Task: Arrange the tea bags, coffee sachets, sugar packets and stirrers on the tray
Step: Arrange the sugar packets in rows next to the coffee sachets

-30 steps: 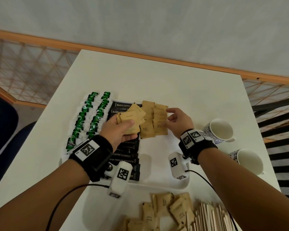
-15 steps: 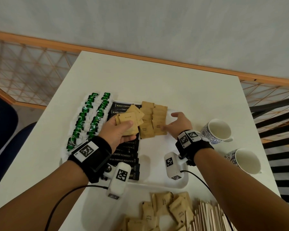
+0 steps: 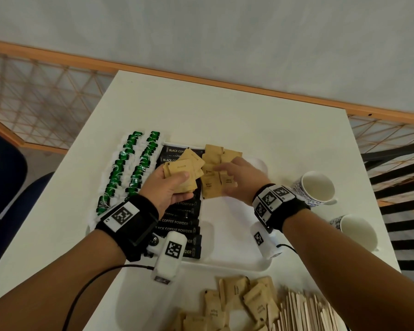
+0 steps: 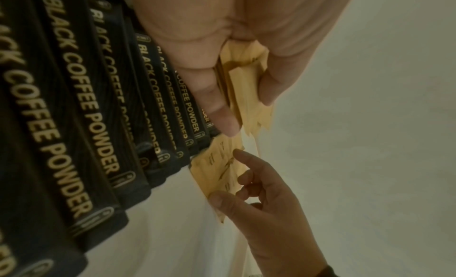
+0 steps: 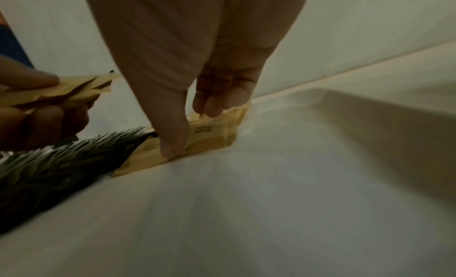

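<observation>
My left hand [image 3: 177, 182] grips a fanned stack of brown sugar packets [image 3: 189, 163] above the black coffee sachets [image 3: 179, 225]; the left wrist view shows thumb and fingers [image 4: 222, 115] clamped on the stack [image 4: 246, 82]. On the white tray [image 3: 232, 261], right of the sachets, lie two rows of sugar packets [image 3: 213, 156]. My right hand [image 3: 225, 173] rests on them, thumb [image 5: 172, 144] and fingertips pressing the packets [image 5: 212, 133] flat. Green tea bags [image 3: 129, 168] line the tray's left side.
A loose pile of sugar packets [image 3: 237, 304] and a bundle of wooden stirrers [image 3: 304, 311] lie on the table near me. Two white-and-blue cups [image 3: 316, 187] [image 3: 359, 232] stand right of the tray. The tray's right half is bare.
My right hand has slid left from the packets' right edge onto the laid rows. The left hand keeps the stack in nearly the same place.
</observation>
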### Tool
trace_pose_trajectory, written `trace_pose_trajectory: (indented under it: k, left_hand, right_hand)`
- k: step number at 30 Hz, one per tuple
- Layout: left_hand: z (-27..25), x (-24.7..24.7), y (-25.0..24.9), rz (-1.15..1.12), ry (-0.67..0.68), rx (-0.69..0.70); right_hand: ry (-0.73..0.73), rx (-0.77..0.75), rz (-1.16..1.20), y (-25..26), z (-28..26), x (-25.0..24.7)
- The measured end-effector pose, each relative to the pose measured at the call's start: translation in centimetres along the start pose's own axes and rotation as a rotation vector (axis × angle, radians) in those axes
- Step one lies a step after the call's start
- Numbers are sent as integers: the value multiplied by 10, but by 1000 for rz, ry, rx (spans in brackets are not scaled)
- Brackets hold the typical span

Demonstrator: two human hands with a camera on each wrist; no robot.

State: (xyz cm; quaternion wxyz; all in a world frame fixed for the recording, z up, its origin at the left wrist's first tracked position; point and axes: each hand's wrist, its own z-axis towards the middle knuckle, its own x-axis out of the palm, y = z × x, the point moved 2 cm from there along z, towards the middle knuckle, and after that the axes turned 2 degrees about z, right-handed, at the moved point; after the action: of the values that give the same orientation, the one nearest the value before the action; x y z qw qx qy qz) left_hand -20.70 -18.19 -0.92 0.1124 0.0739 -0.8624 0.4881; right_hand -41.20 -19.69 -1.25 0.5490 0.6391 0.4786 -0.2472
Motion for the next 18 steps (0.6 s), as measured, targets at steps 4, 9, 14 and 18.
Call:
trace_pose_trajectory:
  k: [4, 9, 14, 18]
  left_hand:
    - [0, 1, 1, 3, 2, -9]
    - [-1, 2, 4, 14, 3, -22]
    - [-2, 13, 10, 23, 47, -98]
    - [-3, 32, 15, 60, 128, -179]
  right_hand:
    - [-18, -10, -70, 6, 4, 3]
    - [-25, 12, -91, 8, 4, 7]
    - [-281, 250, 174, -17, -4, -2]
    - [-218, 424, 206, -32, -12, 0]
